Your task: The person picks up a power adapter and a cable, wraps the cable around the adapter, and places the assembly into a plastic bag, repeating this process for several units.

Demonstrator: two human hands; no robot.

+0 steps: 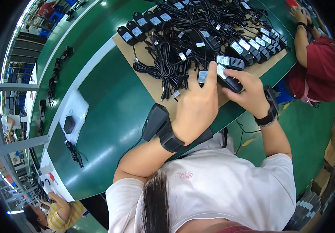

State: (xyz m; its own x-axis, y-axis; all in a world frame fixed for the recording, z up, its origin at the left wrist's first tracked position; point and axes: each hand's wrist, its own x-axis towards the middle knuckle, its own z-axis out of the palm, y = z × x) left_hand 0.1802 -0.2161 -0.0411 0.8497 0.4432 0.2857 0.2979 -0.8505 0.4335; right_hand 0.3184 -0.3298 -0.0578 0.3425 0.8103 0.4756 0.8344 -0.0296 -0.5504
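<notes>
In the head view, we are looking down on a flat brown cardboard sheet [152,84] that is lying on a glossy green tabletop [101,101]. With our right hand [243,85] we are holding an oblong black plastic power adapter with a pale label [229,80], pinching it narrowly between thumb and forefinger over the sheet's near part. The adapter is sitting directly under the forefinger, its labelled end pointing toward our left hand [200,97].

That left hand is reaching over the sheet's near edge with its fingers parted and stretched forward. Its forefinger is lying just beside the held adapter's labelled end; whether it is touching we cannot tell. Its other fingers are partly hiding a second black adapter with a pale label [203,76], and we cannot tell whether they are gripping it.

Just beyond the held adapter, another black adapter with metal prongs [229,61] is resting on the sheet. Toward the sheet's right edge, a row of labelled black adapters [254,46] is standing close together, while a shorter row of black adapters [136,29] is lining its far left part. Between them, tied bundles of black cable [167,58] are heaping up on the sheet. Well to the left of the sheet, a translucent white plastic bag [80,110] is lying under a small black block [69,124].
</notes>
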